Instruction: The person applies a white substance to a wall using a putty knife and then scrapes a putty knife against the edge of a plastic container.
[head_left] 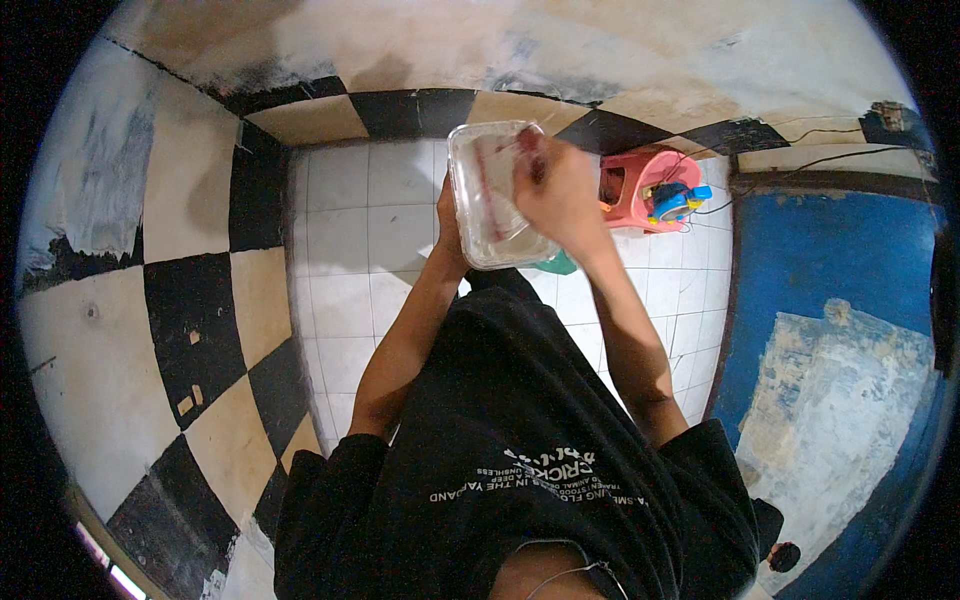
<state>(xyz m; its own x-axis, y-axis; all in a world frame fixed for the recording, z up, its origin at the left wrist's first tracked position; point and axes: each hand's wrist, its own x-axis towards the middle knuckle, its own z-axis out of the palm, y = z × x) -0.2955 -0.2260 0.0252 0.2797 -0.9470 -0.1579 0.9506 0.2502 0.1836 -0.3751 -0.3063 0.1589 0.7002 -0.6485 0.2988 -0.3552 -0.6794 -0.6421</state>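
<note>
A clear, see-through rectangular container (482, 257) is held up in front of me, tilted, with its broad face toward me. My left hand (448, 222) grips it along its left side, the fingers mostly hidden behind it. Over its upper right part, my right hand (566, 196) is closed around a small dark red object (532, 150), whose kind is too blurred to make out. Reddish streaks show across the container's face.
Behind my right hand, a pink plastic chair (622, 217) stands by the wall with a blue and yellow object (672, 203) on it. Something green (558, 264) shows below the container. White floor tiles (340, 240), checkered walls (195, 330) and a blue door (800, 245) surround me.
</note>
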